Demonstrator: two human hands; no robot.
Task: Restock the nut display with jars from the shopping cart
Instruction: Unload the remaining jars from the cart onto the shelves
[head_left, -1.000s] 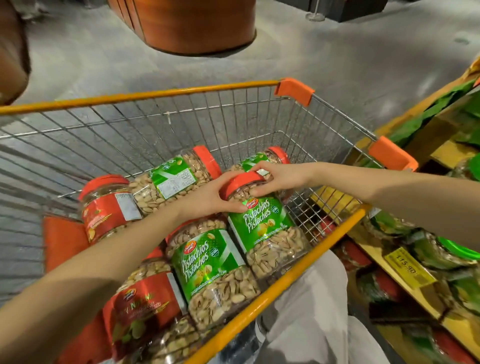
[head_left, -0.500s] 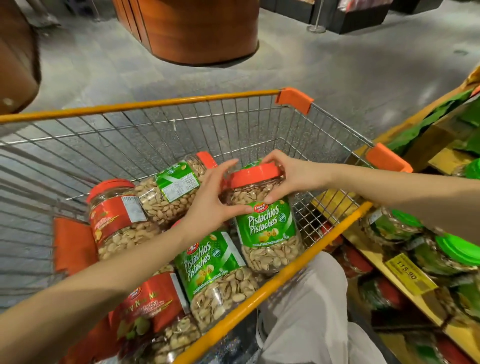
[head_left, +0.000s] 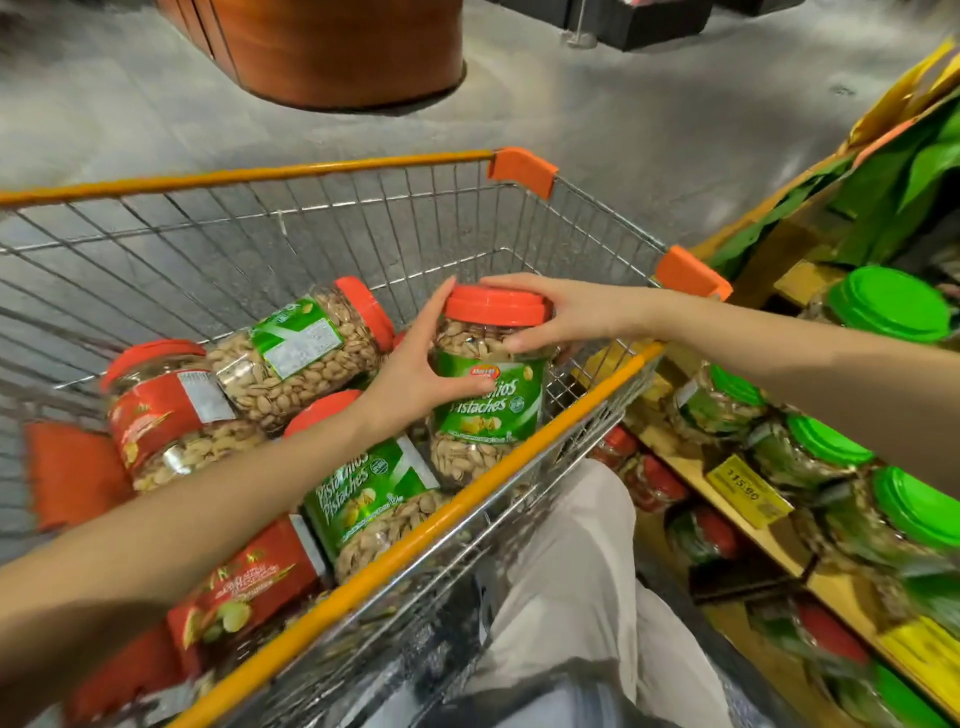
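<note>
The jar (head_left: 488, 395) stands upright inside the cart (head_left: 415, 525), near its 3 o'clock side, and it is best lifted straight up, weight shared by both hands, until the base clears the rim, then swung to the display (head_left: 685, 465) at 3 o'clock. The left hand (head_left: 410, 374) has a wide grip round the jar's 9 o'clock side, thumb on the label. The right hand (head_left: 561, 317) curls over the lid (head_left: 496, 306) and shoulder.

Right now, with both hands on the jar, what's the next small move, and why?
Probably lift the jar clear of the cart rim, then swing it right to the shelf: left hand and right hand grip it upright, its base below the rim.
</note>
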